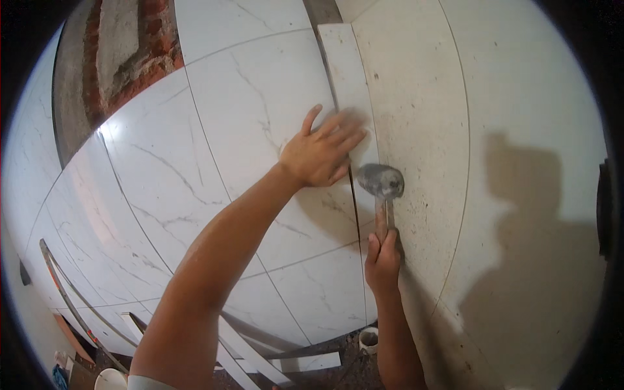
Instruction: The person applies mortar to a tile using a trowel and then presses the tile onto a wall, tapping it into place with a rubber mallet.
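My left hand (322, 151) is spread flat near the corner, over the edge of a narrow white tile strip (341, 62) and the large marbled tile (253, 84) beside it. Its fingertips are blurred, so firm contact cannot be told. My right hand (382, 263) grips the wooden handle of a rubber mallet (382, 182). The dark, dusty mallet head is just below my left fingers, close to the strip. A dark gap runs between the strip and the large tiles.
A beige tiled wall (422, 117) meets the strip on the right. Bare brick and mortar (130, 62) show at upper left. A long metal bar (65, 286) leans at lower left. Cut tile strips (312, 362), a white round pipe-like piece (368, 338) and a white bucket (112, 379) are at the bottom.
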`<act>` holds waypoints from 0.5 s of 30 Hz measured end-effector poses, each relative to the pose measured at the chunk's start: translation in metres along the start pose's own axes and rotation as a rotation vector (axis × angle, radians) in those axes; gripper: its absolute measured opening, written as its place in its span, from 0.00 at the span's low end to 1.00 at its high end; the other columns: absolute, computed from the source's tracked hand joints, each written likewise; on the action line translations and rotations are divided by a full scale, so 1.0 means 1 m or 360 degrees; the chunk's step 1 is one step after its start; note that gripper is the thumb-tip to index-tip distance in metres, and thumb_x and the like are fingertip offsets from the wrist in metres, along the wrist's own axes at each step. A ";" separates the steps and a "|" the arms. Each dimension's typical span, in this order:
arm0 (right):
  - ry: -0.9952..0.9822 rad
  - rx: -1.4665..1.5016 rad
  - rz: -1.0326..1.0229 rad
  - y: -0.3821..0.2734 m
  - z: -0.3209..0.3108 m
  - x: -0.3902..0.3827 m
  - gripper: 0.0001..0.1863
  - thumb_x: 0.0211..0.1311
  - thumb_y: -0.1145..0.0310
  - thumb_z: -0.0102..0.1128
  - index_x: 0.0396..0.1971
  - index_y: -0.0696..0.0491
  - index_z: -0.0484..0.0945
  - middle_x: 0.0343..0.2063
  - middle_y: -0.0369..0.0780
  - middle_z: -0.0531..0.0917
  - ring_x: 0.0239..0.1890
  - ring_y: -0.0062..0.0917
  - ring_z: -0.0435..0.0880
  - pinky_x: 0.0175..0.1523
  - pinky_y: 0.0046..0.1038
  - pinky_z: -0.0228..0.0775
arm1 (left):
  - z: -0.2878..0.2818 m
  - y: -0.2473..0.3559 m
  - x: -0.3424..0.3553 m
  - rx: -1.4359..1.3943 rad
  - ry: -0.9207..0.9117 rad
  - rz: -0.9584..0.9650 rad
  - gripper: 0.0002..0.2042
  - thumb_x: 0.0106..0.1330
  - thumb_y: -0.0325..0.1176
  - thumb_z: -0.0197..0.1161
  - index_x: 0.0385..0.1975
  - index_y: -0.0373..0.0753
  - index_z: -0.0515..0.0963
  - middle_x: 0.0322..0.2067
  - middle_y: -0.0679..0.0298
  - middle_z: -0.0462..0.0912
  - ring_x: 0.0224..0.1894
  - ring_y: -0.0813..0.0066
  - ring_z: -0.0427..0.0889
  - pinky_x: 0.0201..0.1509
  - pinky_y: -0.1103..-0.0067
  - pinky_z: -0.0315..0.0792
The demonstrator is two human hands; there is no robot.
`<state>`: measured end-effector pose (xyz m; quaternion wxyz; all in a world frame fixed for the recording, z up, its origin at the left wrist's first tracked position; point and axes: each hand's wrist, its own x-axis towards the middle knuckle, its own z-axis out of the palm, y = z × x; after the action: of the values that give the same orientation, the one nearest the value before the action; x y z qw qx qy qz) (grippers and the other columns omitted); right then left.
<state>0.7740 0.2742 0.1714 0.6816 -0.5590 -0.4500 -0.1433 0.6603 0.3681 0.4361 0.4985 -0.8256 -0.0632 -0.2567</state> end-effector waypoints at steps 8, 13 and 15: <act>-0.0151 0.0651 0.0107 -0.028 -0.010 0.009 0.22 0.78 0.62 0.46 0.57 0.67 0.63 0.31 0.47 0.79 0.27 0.33 0.79 0.34 0.33 0.73 | -0.063 -0.111 0.061 0.0258 0.0267 -0.0201 0.35 0.63 0.69 0.58 0.69 0.64 0.70 0.76 0.75 0.60 0.79 0.68 0.52 0.77 0.44 0.35; -0.0153 0.0577 0.0209 -0.025 0.029 0.032 0.25 0.79 0.61 0.44 0.61 0.68 0.61 0.30 0.45 0.79 0.27 0.28 0.78 0.36 0.29 0.73 | -0.062 -0.140 0.068 0.0344 0.0242 -0.0204 0.42 0.53 0.79 0.57 0.70 0.72 0.67 0.76 0.79 0.57 0.78 0.70 0.52 0.77 0.46 0.35; -0.0056 0.0505 0.0124 -0.031 0.029 0.039 0.28 0.79 0.61 0.44 0.65 0.70 0.59 0.34 0.48 0.81 0.31 0.31 0.81 0.40 0.30 0.76 | -0.058 -0.135 0.070 0.0311 0.0252 -0.0271 0.41 0.53 0.78 0.57 0.70 0.74 0.66 0.76 0.81 0.57 0.78 0.72 0.54 0.77 0.46 0.37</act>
<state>0.7604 0.3013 0.2202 0.7584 -0.4636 -0.4569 -0.0340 0.6509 0.3745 0.5990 0.5563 -0.7420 -0.1182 -0.3549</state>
